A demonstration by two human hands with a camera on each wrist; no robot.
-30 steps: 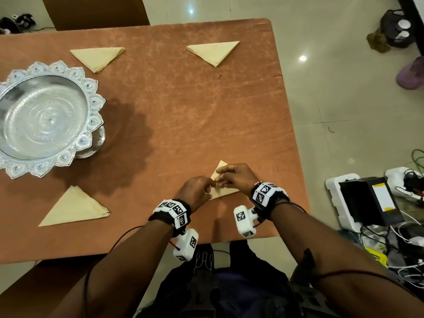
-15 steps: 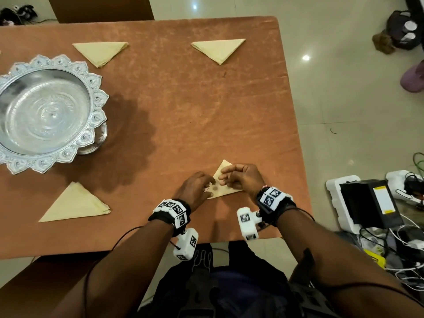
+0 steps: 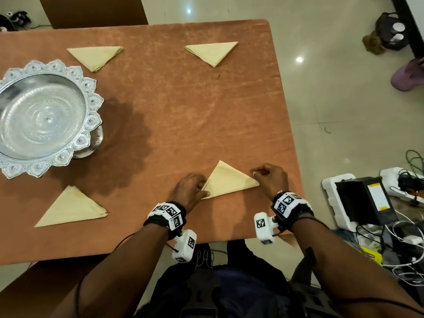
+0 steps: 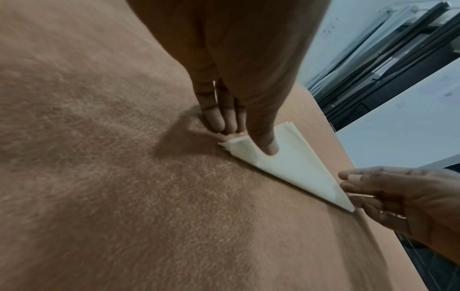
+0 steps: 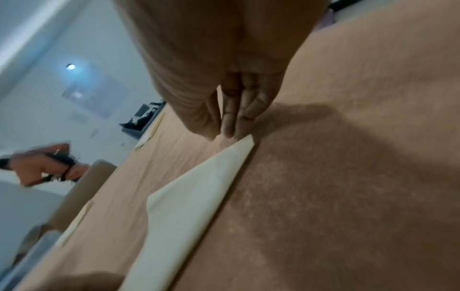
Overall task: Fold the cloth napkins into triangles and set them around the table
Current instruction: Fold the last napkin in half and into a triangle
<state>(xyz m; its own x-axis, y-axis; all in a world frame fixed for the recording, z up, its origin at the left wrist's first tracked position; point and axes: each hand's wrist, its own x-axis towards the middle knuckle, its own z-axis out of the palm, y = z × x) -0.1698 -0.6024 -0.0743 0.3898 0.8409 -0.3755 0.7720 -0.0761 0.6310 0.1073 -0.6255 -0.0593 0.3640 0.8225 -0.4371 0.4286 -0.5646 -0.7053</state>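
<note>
A cream napkin (image 3: 227,180) folded into a triangle lies on the brown table (image 3: 183,111) near its front right. My left hand (image 3: 191,187) is at its left corner: the thumb (image 4: 267,145) presses on the cloth (image 4: 298,167) and the curled fingers (image 4: 224,122) meet its edge. The straight fingertips of my right hand (image 3: 268,177) touch the right corner's tip (image 5: 246,141). Three more folded triangles lie at the far left (image 3: 96,56), far right (image 3: 212,52) and near left (image 3: 72,208).
An ornate silver bowl (image 3: 41,118) stands at the table's left. A brown chair back (image 3: 91,10) is beyond the far edge. Boxes and cables (image 3: 367,198) crowd the floor on the right. The table's front edge runs just behind my wrists.
Both hands were together over the middle of the napkin; they have slid apart to its left and right corners, and the triangle now lies uncovered between them.
</note>
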